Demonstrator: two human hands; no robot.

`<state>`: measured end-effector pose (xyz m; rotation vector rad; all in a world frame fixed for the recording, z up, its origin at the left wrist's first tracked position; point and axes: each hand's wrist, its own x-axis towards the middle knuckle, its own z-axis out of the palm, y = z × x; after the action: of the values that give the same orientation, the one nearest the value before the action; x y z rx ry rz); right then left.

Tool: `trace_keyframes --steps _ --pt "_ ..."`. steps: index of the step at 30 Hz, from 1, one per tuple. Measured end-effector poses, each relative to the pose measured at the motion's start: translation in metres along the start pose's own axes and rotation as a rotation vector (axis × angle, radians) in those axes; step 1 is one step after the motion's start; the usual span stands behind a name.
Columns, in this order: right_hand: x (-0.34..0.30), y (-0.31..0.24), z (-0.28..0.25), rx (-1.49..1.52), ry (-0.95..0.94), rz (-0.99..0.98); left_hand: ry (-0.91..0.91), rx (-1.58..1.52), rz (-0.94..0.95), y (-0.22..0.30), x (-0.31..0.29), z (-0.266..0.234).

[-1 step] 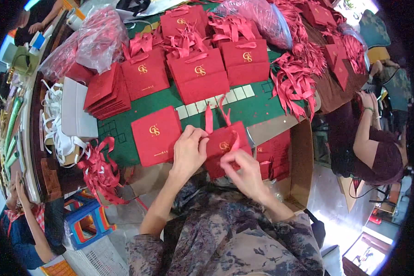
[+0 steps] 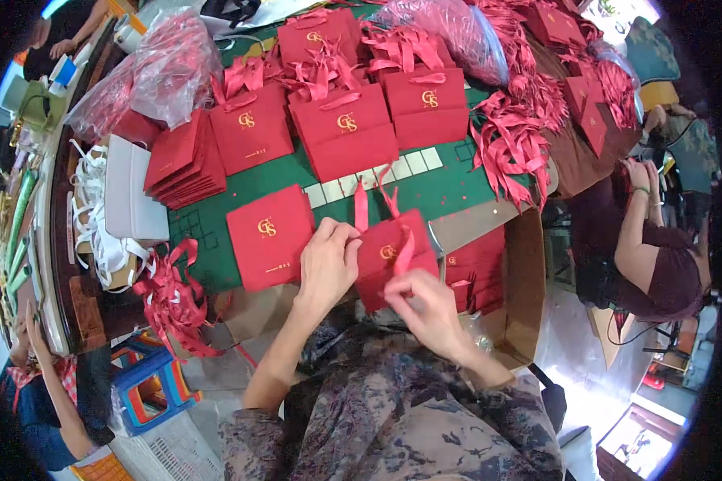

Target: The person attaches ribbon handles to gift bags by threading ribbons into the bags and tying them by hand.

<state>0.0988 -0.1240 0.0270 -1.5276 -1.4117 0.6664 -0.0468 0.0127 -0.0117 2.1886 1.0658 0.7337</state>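
A small red paper bag (image 2: 377,284) with a gold print lies tilted in front of me at the table's near edge. My left hand (image 2: 327,260) is closed on its left edge, thumb and fingers pinched together. A pink-red ribbon (image 2: 405,247) runs down over the bag's face to my right hand (image 2: 427,309), whose fingers are pinched at the ribbon's lower end. Another length of ribbon (image 2: 361,210) stands up beyond the bag's top edge. To the left of my left hand, a flat red bag (image 2: 271,236) without visible ribbon lies on the green mat.
Red bags with ribbon handles (image 2: 345,132) stand at the back of the green mat (image 2: 433,192). A stack of flat bags (image 2: 186,160) is at left. Loose ribbons (image 2: 509,148) hang at right, more (image 2: 180,301) at left. A cardboard box (image 2: 525,289) holds bags. Other people sit nearby.
My right hand has shifted very slightly downward, and the ribbon over the bag's face hangs straighter. My left hand stays on the bag's edge.
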Motion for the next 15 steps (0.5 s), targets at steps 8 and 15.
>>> trace_keyframes --steps 8,15 --pt "-0.018 -0.037 -0.020 -0.044 -0.165 -0.158 0.006 0.050 0.006 0.009 -0.002 0.006" --pt "0.003 -0.010 0.004 -0.071 0.021 0.035 -0.111 -0.093 -0.044 0.008 -0.005 0.005"
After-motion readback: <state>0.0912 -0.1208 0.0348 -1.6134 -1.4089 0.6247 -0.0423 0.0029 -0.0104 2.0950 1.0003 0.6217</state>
